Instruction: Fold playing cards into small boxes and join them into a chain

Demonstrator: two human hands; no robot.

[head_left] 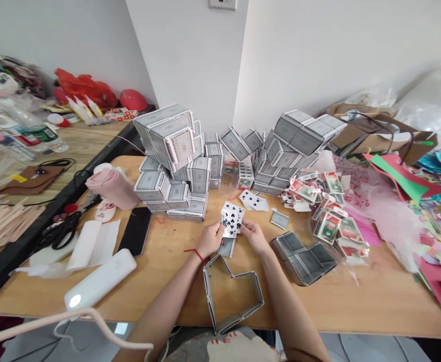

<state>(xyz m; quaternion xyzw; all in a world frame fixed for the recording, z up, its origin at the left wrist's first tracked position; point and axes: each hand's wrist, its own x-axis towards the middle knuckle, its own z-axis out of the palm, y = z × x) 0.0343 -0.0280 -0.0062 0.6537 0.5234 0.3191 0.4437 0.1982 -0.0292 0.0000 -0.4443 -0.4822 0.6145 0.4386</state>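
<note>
Between my left hand (210,240) and my right hand (253,236) are white playing cards (233,219) with black spades, face up. The fingers of both hands are closed on the cards' side edges. Just below them a grey-backed playing card (227,248) lies partly hidden. Nearer to me, between my forearms, stands an open heart-shaped frame (261,290) made of folded cards. A covered heart-shaped box (299,257) of grey-backed cards sits right of my right hand. Face-up loose cards (255,201) and a small grey card piece (279,219) lie beyond my hands.
Card-built boxes are stacked at the back left (152,187) and back right (291,131). Red and green card packs (329,226) are heaped at right. On the left are a pink cup (112,187), a phone (135,231), a white device (103,276) and black scissors (66,230).
</note>
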